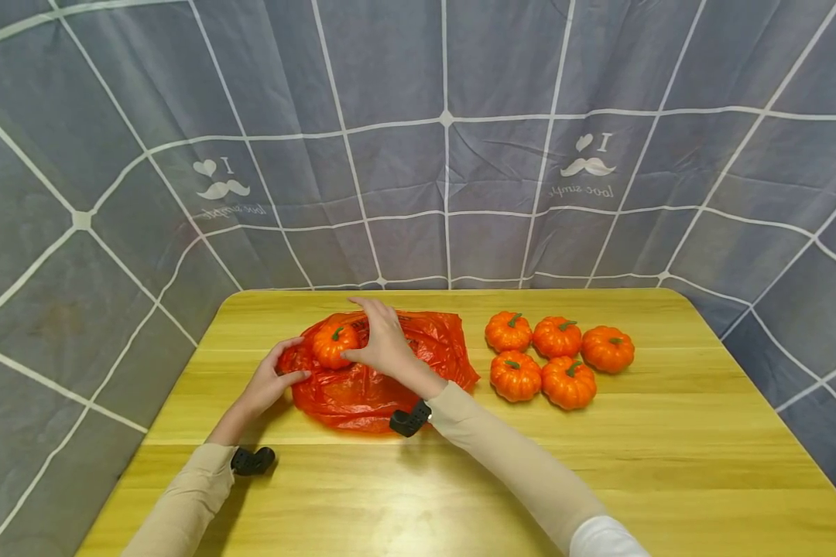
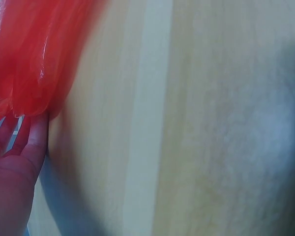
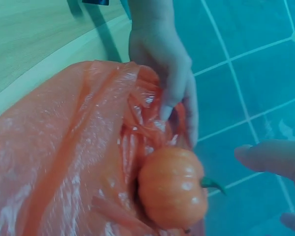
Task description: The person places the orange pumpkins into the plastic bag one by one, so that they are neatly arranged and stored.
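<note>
A crumpled red plastic bag lies on the left part of the table. On its left end sits a small orange pumpkin with a green stem, with folds of the bag around it. My left hand holds the bag's left edge, thumb on the near side; in the left wrist view its fingers go behind the plastic. Above the bag, my right hand spreads thumb and fingers beside the pumpkin. The right wrist view shows a gap between those fingers and the pumpkin.
Several orange pumpkins stand in two rows on the table to the right of the bag. The wooden table has a grey checked curtain behind it and at its sides. Each wrist carries a black camera.
</note>
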`<state>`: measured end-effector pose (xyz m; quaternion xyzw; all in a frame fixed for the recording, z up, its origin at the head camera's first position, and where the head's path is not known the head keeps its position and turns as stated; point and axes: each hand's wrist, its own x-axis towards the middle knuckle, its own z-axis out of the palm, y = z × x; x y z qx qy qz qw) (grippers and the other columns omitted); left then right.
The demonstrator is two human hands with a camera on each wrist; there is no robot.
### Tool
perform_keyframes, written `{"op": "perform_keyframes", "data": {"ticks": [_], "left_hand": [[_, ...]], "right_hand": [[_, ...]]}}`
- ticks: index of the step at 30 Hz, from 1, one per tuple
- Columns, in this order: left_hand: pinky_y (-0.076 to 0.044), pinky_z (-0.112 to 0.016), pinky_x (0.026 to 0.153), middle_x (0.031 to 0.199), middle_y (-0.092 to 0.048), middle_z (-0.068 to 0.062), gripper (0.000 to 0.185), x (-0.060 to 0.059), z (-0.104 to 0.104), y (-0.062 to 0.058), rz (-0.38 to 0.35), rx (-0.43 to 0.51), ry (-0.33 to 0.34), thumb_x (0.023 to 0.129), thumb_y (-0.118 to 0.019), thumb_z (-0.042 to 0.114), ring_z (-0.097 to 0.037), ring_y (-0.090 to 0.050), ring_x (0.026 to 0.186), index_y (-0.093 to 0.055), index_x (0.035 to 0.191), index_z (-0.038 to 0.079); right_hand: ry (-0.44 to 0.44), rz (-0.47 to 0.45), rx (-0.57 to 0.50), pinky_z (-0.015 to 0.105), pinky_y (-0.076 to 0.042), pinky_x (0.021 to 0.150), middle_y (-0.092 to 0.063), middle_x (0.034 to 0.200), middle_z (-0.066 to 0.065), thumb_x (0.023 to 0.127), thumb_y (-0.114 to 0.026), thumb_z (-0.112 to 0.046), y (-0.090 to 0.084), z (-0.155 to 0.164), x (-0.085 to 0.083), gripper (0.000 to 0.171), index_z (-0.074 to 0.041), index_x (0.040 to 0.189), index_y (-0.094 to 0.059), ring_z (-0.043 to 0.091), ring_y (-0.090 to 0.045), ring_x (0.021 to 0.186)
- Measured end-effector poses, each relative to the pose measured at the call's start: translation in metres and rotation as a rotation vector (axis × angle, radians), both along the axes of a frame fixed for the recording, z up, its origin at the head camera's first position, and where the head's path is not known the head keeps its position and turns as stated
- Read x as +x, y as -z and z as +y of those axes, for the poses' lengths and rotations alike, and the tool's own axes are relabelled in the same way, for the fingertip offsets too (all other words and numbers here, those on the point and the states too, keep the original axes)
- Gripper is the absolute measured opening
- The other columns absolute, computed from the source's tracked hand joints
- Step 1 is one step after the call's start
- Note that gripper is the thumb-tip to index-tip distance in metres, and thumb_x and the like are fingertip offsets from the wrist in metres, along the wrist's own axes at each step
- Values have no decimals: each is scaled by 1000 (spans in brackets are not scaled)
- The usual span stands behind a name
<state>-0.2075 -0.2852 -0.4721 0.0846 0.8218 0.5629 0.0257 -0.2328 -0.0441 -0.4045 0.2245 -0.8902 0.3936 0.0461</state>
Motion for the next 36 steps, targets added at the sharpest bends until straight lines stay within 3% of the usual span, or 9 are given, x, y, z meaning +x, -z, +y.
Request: {"op": "perform_keyframes", "data": {"ticks": [13, 25, 36], "left_hand": [[-34, -1, 89, 145, -36, -27, 62, 1, 1, 0, 9, -17, -9, 88, -62, 1, -38, -38, 129, -33, 142, -4], [-31, 0, 89, 149, -29, -28, 65, 4, 3, -1, 0, -23, -7, 89, -61, 2, -42, -33, 134, -29, 145, -4], [-31, 0, 88, 149, -30, -28, 64, 3, 4, -1, -3, -29, -19, 89, -61, 2, -40, -33, 134, -29, 144, -4]], "right_hand": [[1, 67, -96, 51, -37, 107, -42, 146, 8, 72, -83, -16, -17, 39, 21, 84, -17, 144, -39, 31, -33, 136], [26, 201, -91, 50, -36, 106, -47, 144, 4, 70, -85, -14, -25, 82, 45, 82, -17, 141, -44, 28, -39, 131], [74, 359, -103, 52, -39, 103, -51, 138, 9, 68, -85, -9, -24, 131, 58, 79, -13, 137, -47, 30, -42, 126]]}}
